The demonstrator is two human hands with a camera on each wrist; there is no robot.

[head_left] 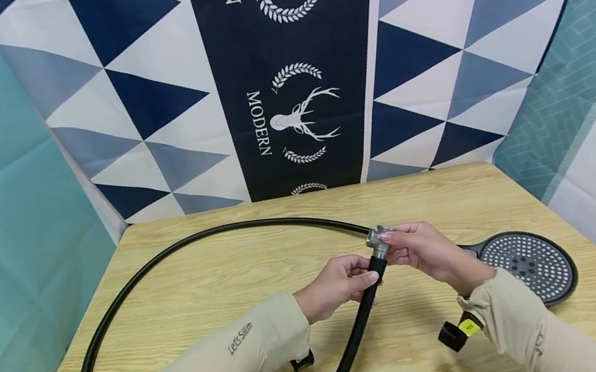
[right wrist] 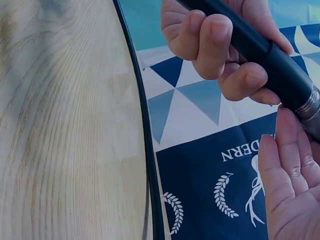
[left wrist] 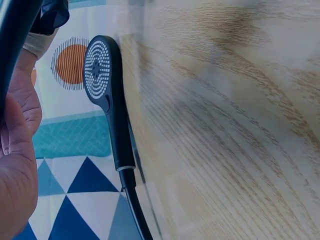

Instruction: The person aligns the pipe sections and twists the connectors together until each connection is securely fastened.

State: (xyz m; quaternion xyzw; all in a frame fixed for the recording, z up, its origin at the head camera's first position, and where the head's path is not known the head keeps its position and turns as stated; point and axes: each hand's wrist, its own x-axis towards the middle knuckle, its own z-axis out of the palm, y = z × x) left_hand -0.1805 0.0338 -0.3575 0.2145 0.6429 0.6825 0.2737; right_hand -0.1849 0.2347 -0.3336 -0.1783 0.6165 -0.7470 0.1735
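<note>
My left hand (head_left: 335, 287) grips the black shower hose (head_left: 354, 343) just below its upper end, with the thumb along the near side. A silvery metal fitting (head_left: 377, 240) with a side branch sits at that end, pinched by my right hand (head_left: 430, 254). In the right wrist view the left fingers curl round the hose's thick black sleeve (right wrist: 286, 71), beside the fitting's ribbed metal neck (right wrist: 309, 106). Whether the joint is threaded together cannot be told. A black shower head (head_left: 527, 265) lies on the table at right, its spray plate (left wrist: 97, 70) visible in the left wrist view.
The hose makes a wide loop over the left side of the wooden table (head_left: 201, 283) and runs back to the shower head handle (left wrist: 119, 140). Black pieces show at both cuffs, the right one with a yellow label (head_left: 469, 326). Patterned cloth (head_left: 154, 85) hangs behind.
</note>
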